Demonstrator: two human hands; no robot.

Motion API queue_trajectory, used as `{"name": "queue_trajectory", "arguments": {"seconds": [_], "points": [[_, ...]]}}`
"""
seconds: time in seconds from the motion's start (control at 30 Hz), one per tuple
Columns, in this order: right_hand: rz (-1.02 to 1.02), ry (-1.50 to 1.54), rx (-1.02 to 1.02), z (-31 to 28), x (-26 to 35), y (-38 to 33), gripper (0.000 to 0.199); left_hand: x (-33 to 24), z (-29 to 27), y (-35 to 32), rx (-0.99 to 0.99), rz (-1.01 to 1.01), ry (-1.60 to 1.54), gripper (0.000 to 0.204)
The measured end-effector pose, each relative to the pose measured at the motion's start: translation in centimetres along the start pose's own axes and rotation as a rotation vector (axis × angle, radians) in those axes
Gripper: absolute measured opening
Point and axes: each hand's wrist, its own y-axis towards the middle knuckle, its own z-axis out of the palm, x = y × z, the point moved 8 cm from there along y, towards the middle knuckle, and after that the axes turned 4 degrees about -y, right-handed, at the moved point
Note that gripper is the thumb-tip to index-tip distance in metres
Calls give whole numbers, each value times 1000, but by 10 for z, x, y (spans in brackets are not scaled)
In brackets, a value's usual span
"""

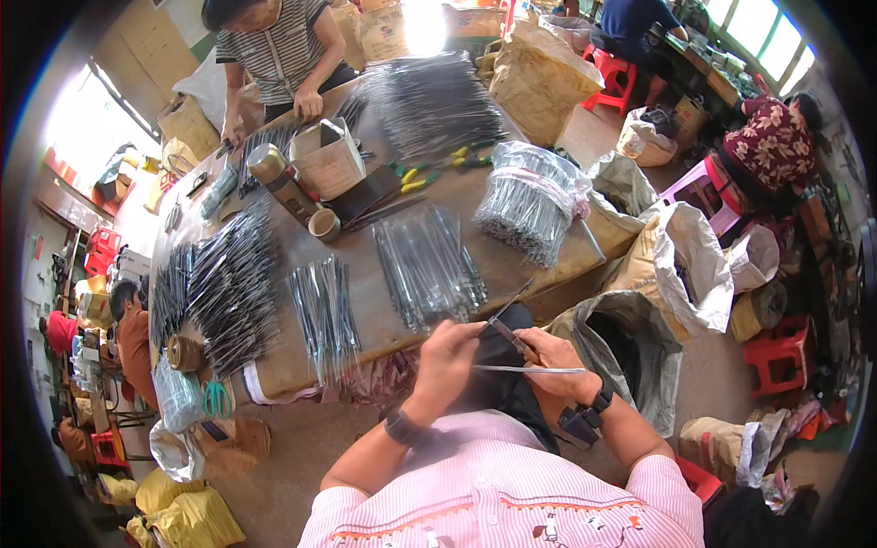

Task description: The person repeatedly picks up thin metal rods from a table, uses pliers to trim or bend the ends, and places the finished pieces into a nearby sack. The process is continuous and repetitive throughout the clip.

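My left hand (448, 354) is closed, its thumb and fingertips pinching a thin dark strip (512, 300) that points up and to the right. Close beside it, my right hand (555, 358) is wrapped around a short dark metal tool (508, 334), whose kind I cannot make out. A slim pale rod (528, 369) runs level between the hands, across the right palm; which hand bears it is unclear. Just beyond my hands, on the table (365, 265), lie a spread of thin metal strips (429, 267) and a narrower pile of strips (325, 315).
A plastic-wrapped strip bundle (534, 201) stands near the table's right edge. Yellow-handled pliers (416, 178), a thermos (279, 183) and a carton (327, 157) sit mid-table. Green-handled scissors (217, 399) lie front left. A co-worker (279, 59) works opposite. An open sack (630, 342) stands right.
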Motion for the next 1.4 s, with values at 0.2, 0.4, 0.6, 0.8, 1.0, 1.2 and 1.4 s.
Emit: {"name": "queue_trajectory", "arguments": {"seconds": [0.2, 0.4, 0.6, 0.8, 1.0, 1.2, 1.4], "points": [[9, 37, -36, -3, 7, 3, 35, 6, 0, -1, -17, -34, -19, 24], [36, -33, -9, 2, 4, 5, 27, 14, -1, -4, -23, -65, -47, 23], [60, -24, -14, 6, 4, 7, 25, 20, -5, -2, 7, -113, -41, 23], [80, -78, -6, 10, 12, 18, 26, -7, -40, -12, -18, -45, 333, 41], [77, 28, 150, 43, 30, 43, 37, -13, -73, -30, -185, -35, 420, 30], [98, 176, 197, 64, 29, 52, 38, 27, -158, -39, -523, 2, 616, 24], [200, 486, 146, 62, 10, 44, 32, 112, -254, -47, -698, -356, 817, 26]]}}
